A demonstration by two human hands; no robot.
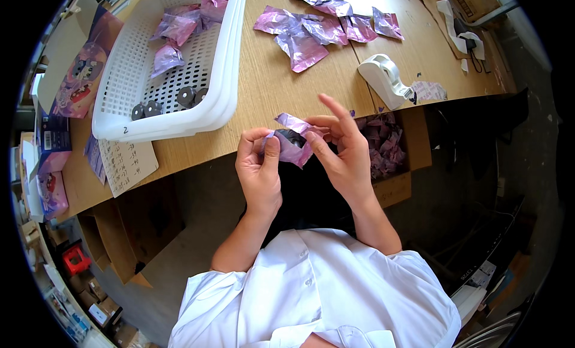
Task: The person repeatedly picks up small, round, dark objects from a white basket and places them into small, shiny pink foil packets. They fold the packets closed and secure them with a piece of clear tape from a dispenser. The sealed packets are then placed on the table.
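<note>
Between my two hands is a pink-purple foil packet (296,154), torn along its top. A black object (291,137) shows inside the opening; its full shape is hidden by the foil. My left hand (260,168) pinches the packet's left side between thumb and fingers. My right hand (343,152) grips the right side and the torn strip with thumb and finger, one finger raised. Both hands are just off the front edge of the wooden table (265,92). Several similar foil packets (305,47) lie flat on the tabletop beyond them.
At the left, a white perforated basket (224,101) holds foil packets (179,27) and several black round pieces (185,96). A white tape dispenser (384,81) stands near the table's edge. Below it, a cardboard box (395,188) contains torn foil. Handwritten cardboard (128,161) lies by printed boxes (54,141).
</note>
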